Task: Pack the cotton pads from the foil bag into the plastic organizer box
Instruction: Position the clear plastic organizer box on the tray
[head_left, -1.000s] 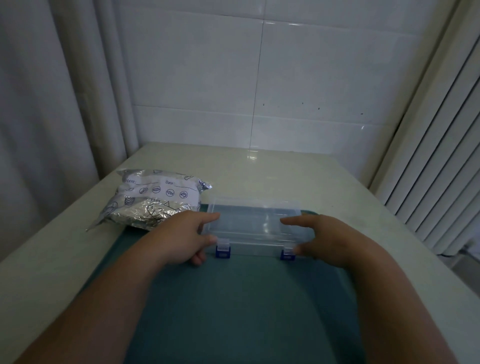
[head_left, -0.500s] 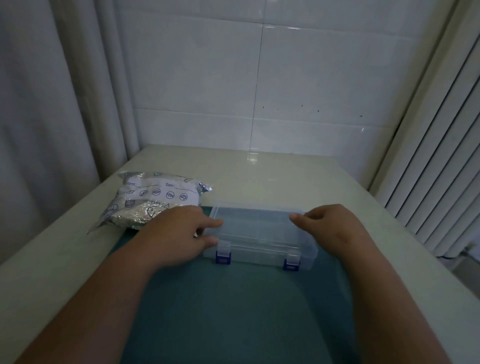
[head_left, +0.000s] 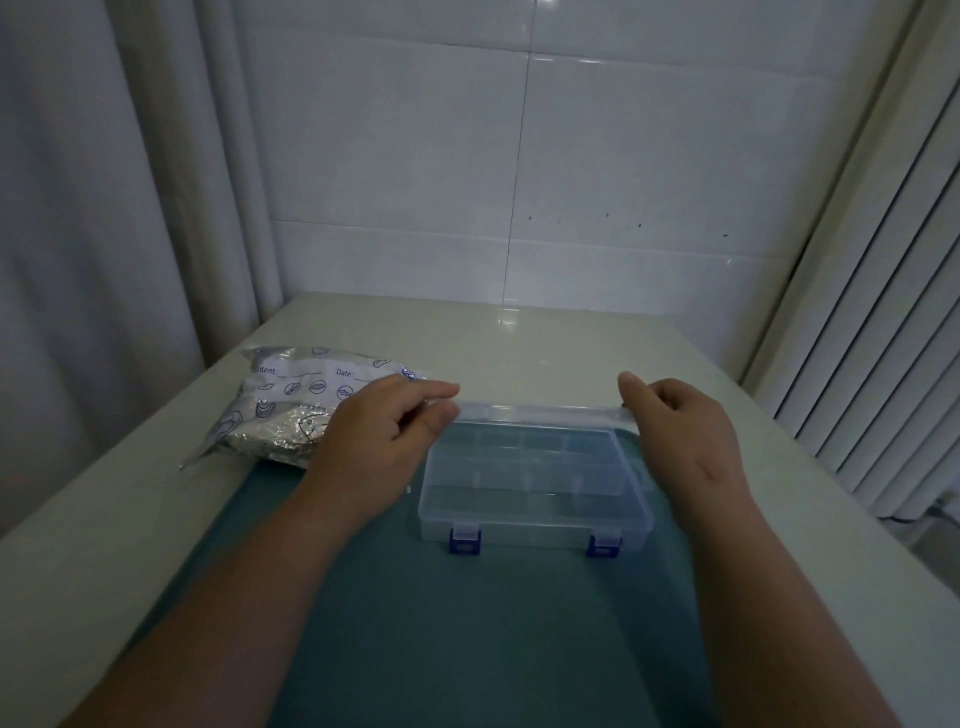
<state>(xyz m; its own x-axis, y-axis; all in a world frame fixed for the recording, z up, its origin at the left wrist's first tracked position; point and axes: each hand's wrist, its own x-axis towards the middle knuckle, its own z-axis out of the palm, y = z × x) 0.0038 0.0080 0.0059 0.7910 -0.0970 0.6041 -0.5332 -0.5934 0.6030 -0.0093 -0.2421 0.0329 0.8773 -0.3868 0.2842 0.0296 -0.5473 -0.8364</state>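
Packing looks unstarted: left hand (head_left: 384, 441) and right hand (head_left: 680, 431) pinch the raised lid (head_left: 540, 414) of the organizer box (head_left: 535, 525), compartments (head_left: 519, 470) empty, plump foil bag (head_left: 291, 410) left of it.

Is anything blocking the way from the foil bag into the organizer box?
Nothing covers the compartments: the left hand and right hand pinch the lid by its ends, holding it raised at the back of the organizer box. Only the left hand lies between the foil bag and the box.

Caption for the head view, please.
Left hand and right hand hold up the lid of the organizer box; foil bag lies beside it.
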